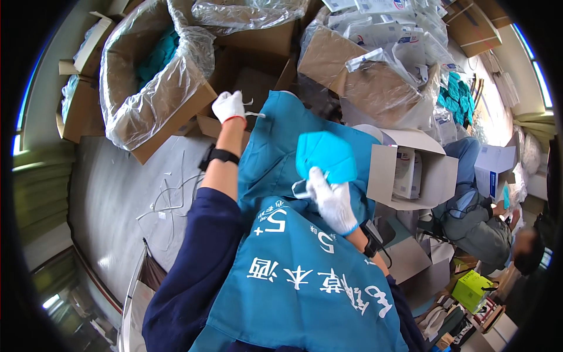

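A teal folded face mask (326, 156) lies over my lap, held by my right hand (332, 202) in a white knit glove. The fingers close on its lower edge, and a white ear loop (301, 190) hangs beside them. My left hand (229, 107), also gloved in white, is closed near the corner of a cardboard box. Short white strips (254, 114) stick out next to its fingers; what it grips is too small to make out. A teal printed apron (293, 252) covers my lap and front.
Ahead on the left, a plastic-lined carton (158, 120) contains teal masks. Another lined carton (375, 97) is heaped with white packets. An open white box (410, 170) with packets stands by my right knee. Another person (478, 232) sits at the right. Loose straps (170, 208) lie on the grey floor.
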`<action>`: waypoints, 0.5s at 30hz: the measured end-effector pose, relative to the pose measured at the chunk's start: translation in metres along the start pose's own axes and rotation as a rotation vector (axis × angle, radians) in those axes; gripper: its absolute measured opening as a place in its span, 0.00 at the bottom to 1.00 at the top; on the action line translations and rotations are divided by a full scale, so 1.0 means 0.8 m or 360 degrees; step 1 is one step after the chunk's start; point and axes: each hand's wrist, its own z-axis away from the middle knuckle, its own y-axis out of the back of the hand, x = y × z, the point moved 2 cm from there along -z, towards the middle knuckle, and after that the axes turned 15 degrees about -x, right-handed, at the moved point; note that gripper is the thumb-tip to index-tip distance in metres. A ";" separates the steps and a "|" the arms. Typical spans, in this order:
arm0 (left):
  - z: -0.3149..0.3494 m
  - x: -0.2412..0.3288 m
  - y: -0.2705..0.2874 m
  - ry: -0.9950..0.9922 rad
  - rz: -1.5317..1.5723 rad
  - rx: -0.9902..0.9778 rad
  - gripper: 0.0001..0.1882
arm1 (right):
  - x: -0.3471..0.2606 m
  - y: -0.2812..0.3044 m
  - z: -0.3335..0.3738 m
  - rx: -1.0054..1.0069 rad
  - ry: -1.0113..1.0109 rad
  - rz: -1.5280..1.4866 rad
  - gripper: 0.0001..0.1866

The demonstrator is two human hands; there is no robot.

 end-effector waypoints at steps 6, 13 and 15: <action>0.179 0.150 -0.050 -0.0455 0.0124 -0.1375 0.16 | 0.019 0.047 -0.050 0.0116 -0.0032 -0.0298 0.13; 0.243 0.173 -0.083 -0.0126 0.0372 -0.1371 0.08 | 0.005 0.062 -0.057 0.0113 -0.0436 0.1524 0.24; 0.228 0.181 -0.074 -0.0567 -0.0196 -0.1315 0.05 | 0.017 0.106 -0.039 0.0525 -0.0172 0.2008 0.33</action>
